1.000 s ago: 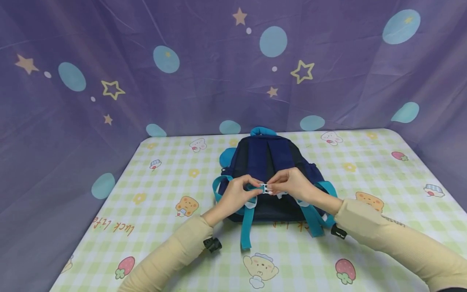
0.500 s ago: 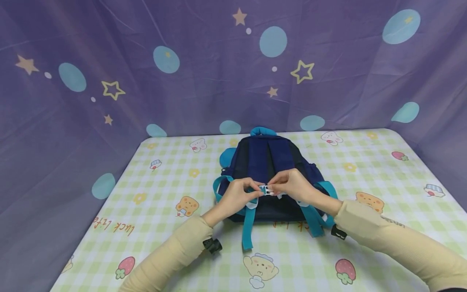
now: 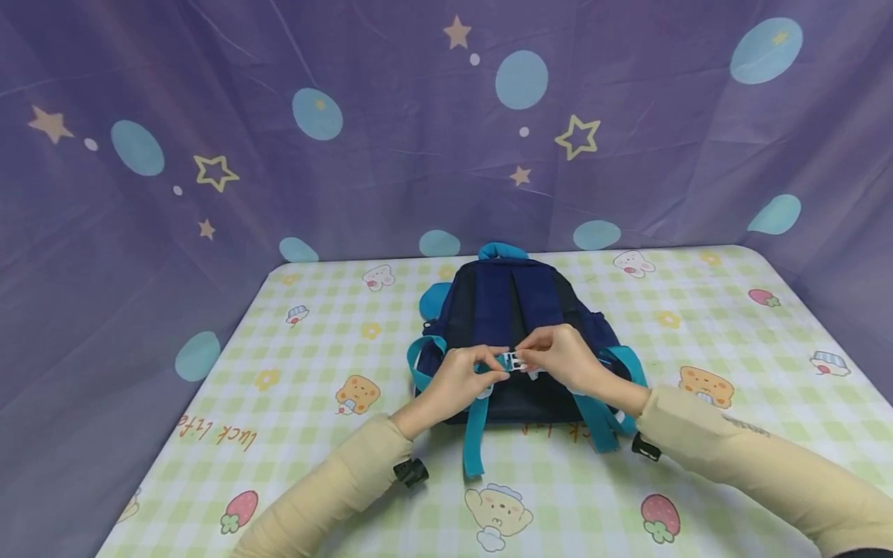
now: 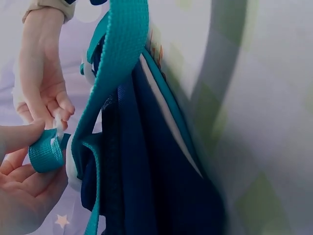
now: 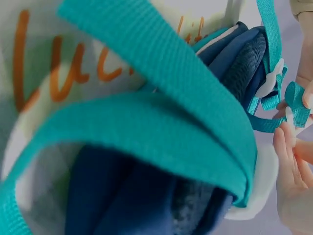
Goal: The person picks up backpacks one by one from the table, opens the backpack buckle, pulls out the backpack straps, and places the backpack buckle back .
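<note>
A dark blue backpack lies on the table with its shoulder-strap side up. Over its lower middle, both hands meet at a small white plastic buckle. My left hand pinches the teal webbing strap right beside the buckle, and the webbing forms a loop between thumb and fingers in the left wrist view. With thumb and fingertips, my right hand holds the buckle from the other side. Fingers partly hide the buckle, so how the webbing runs through it is unclear.
Teal strap ends hang from the bag's lower edge onto the checked tablecloth. A white strap adjuster sits near the left hand. Behind the table hangs a purple curtain with stars.
The left hand and the buckle have shifted slightly right, and the left fingers have altered their hold at the webbing. The right hand has barely moved; the backpack stays in place.
</note>
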### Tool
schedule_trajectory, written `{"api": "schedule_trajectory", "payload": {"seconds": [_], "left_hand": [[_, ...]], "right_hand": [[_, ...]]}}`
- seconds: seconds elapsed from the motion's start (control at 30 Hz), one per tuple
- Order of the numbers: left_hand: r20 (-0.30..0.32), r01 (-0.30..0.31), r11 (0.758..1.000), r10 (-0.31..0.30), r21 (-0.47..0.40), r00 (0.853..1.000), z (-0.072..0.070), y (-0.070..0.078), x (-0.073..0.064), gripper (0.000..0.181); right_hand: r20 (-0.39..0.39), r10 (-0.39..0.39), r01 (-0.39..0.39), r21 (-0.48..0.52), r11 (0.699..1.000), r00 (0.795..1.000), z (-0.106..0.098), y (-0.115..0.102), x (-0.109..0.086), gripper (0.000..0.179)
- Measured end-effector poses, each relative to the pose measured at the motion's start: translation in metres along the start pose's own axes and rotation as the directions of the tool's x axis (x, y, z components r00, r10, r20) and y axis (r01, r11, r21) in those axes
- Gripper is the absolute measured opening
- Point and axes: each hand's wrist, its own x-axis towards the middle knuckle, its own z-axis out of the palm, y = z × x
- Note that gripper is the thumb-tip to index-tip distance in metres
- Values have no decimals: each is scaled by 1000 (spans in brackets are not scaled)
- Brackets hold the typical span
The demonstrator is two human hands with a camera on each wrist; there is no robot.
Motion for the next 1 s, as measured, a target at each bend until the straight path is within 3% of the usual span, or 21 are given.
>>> {"api": "schedule_trajectory", "payload": {"seconds": [0.43, 0.63, 0.73, 0.83, 1.0], "left_hand": [[44, 85, 995, -83, -53, 996, 1, -2, 1, 9], [84, 93, 994, -88, -57, 993, -1, -2, -1, 10], [91, 93, 995, -89, -42, 992, -6, 1, -3, 11], [53, 96, 995, -94, -33, 994, -12, 4, -4, 12], [22, 106, 994, -105, -42, 994, -17, 3, -4, 12]], "right_hand": [[29, -54, 56, -72, 996, 998, -2, 7, 0, 9], [36, -147, 151, -171, 974, 988, -3, 12, -1, 9], [3, -121, 119, -197, 973, 993, -8, 15, -4, 9], [-38, -77, 68, -191, 979, 996, -14, 16, -7, 9], [-16, -57, 53, -176, 983, 998, -15, 17, -4, 10]]}}
